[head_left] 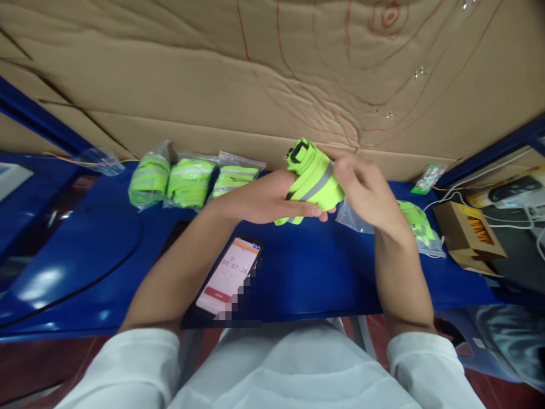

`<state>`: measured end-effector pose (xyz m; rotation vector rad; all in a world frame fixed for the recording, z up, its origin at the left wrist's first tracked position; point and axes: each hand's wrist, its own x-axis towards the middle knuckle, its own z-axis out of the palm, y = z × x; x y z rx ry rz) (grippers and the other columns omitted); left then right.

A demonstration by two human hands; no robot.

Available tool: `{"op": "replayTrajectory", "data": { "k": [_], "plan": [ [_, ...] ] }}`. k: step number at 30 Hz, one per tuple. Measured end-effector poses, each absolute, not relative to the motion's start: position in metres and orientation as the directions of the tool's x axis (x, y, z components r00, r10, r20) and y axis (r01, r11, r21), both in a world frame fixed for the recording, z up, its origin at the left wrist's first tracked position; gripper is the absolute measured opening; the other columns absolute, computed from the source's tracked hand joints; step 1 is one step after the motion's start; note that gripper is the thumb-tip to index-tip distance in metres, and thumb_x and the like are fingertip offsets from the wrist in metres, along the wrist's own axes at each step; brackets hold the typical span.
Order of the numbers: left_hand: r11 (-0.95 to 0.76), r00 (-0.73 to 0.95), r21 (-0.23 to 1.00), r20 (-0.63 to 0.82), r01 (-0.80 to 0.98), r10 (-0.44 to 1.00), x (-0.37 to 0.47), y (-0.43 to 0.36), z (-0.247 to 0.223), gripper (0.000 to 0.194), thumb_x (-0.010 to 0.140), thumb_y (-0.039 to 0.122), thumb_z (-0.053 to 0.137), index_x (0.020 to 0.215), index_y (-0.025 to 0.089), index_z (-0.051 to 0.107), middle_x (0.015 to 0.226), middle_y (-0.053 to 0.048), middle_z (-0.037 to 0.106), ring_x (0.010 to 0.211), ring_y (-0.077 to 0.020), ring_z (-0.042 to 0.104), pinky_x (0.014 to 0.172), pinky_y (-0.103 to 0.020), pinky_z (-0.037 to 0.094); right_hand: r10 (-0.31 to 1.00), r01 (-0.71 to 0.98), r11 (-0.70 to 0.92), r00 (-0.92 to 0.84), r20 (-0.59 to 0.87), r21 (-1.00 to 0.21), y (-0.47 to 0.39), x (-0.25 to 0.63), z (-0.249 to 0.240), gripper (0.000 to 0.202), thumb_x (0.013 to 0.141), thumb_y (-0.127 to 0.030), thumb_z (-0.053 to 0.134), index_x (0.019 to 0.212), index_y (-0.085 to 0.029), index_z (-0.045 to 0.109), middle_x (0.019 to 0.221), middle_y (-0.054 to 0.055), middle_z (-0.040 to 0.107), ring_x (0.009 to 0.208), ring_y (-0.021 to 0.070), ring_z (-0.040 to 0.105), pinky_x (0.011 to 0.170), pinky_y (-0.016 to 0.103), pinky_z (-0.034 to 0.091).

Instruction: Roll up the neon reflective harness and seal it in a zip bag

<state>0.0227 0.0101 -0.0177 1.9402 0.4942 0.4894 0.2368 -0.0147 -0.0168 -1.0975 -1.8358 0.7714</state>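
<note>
The left hand [279, 196] holds a yellow-green bundle [318, 180] above a blue table [315, 272], the right hand [364, 187] at its edge; a phone [230, 275] lies nearby.

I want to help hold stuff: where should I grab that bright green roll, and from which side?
Hold the green roll around its thick middle, by the silver stripe, probably from the left and underneath, where the left hand cups it. It's fat and tilted, so support from below likely helps. I'd skip the black part at its upper end.
</note>
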Motion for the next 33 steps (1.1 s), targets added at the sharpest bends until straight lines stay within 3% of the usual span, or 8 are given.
{"op": "replayTrajectory", "data": {
  "k": [4,12,18,23,26,29,31,33],
  "plan": [
    [-0.348,0.884,0.924,0.023,0.16,0.467,0.022,0.013,-0.02,0.02,0.095,0.03,0.07,0.108,0.018,0.079,0.11,-0.006,0.081,0.097,-0.0162,0.076,0.076,-0.019,0.056,0.877,0.44,0.417,-0.426,0.224,-0.795,-0.019,0.238,-0.021,0.081,0.08,-0.053,0.086,0.151,-0.03,0.056,0.106,0.002,0.078,0.097,0.0276,0.076,0.093,0.043,0.062],
    [-0.162,0.82,0.973,-0.046,0.167,0.57,0.027,0.018,-0.03,0.032,0.097,0.042,0.067,0.097,0.011,0.076,0.094,-0.011,0.081,0.082,-0.016,0.077,0.075,-0.024,0.061,0.869,0.562,0.489,-0.246,0.429,-0.667,-0.019,0.226,-0.018,0.062,0.083,-0.044,0.084,0.14,-0.03,0.064,0.138,0.003,0.07,0.129,0.0324,0.064,0.114,0.049,0.05],
    [-0.174,0.807,0.968,-0.046,0.182,0.589,0.032,0.015,-0.026,0.03,0.096,0.041,0.068,0.098,0.012,0.074,0.094,-0.01,0.081,0.077,-0.0147,0.076,0.069,-0.022,0.058,0.871,0.522,0.487,-0.232,0.433,-0.7,-0.022,0.231,-0.011,0.051,0.087,-0.049,0.08,0.132,-0.029,0.068,0.13,0.003,0.073,0.121,0.0306,0.067,0.108,0.047,0.054],
    [-0.188,0.708,0.917,-0.13,0.353,0.694,0.024,0.019,-0.025,0.048,0.094,0.059,0.066,0.105,0.013,0.073,0.083,-0.009,0.079,0.068,-0.0174,0.075,0.061,-0.023,0.057,0.889,0.477,0.441,-0.114,0.444,-0.76,-0.022,0.227,-0.015,0.051,0.081,-0.054,0.084,0.121,-0.027,0.069,0.124,0.003,0.073,0.124,0.0327,0.065,0.102,0.047,0.058],
    [-0.254,0.642,0.886,-0.062,0.388,0.764,0.015,0.022,-0.025,0.053,0.085,0.066,0.074,0.103,0.016,0.073,0.086,-0.006,0.078,0.077,-0.0189,0.075,0.066,-0.024,0.058,0.912,0.383,0.399,-0.073,0.403,-0.833,-0.026,0.216,-0.017,0.05,0.078,-0.057,0.085,0.116,-0.028,0.068,0.116,0.003,0.074,0.121,0.032,0.067,0.096,0.046,0.062],
    [-0.295,0.702,0.946,0.119,0.135,0.702,0.013,0.02,-0.022,0.062,0.075,0.071,0.081,0.104,0.017,0.071,0.093,-0.005,0.077,0.086,-0.0197,0.074,0.074,-0.026,0.059,0.958,0.16,0.282,-0.102,0.269,-0.946,-0.026,0.206,-0.023,0.051,0.082,-0.067,0.077,0.113,-0.028,0.067,0.104,0.004,0.075,0.106,0.0306,0.074,0.08,0.045,0.067],
    [-0.273,0.682,0.961,0.226,-0.04,0.696,0.016,0.017,-0.021,0.066,0.071,0.073,0.084,0.102,0.017,0.068,0.088,-0.004,0.075,0.077,-0.0186,0.072,0.069,-0.026,0.059,0.97,0.007,0.187,-0.157,0.183,-0.982,-0.024,0.201,-0.028,0.054,0.084,-0.072,0.071,0.115,-0.028,0.066,0.1,0.005,0.076,0.098,0.0304,0.077,0.071,0.044,0.068],
    [-0.271,0.593,0.96,0.26,-0.073,0.762,0.02,0.015,-0.021,0.061,0.073,0.068,0.085,0.102,0.018,0.066,0.082,-0.002,0.072,0.07,-0.0163,0.069,0.064,-0.026,0.057,0.975,-0.086,0.116,-0.183,0.13,-0.99,-0.021,0.198,-0.032,0.056,0.086,-0.073,0.067,0.117,-0.028,0.066,0.101,0.005,0.077,0.095,0.0298,0.078,0.068,0.042,0.068]
  ]
}}
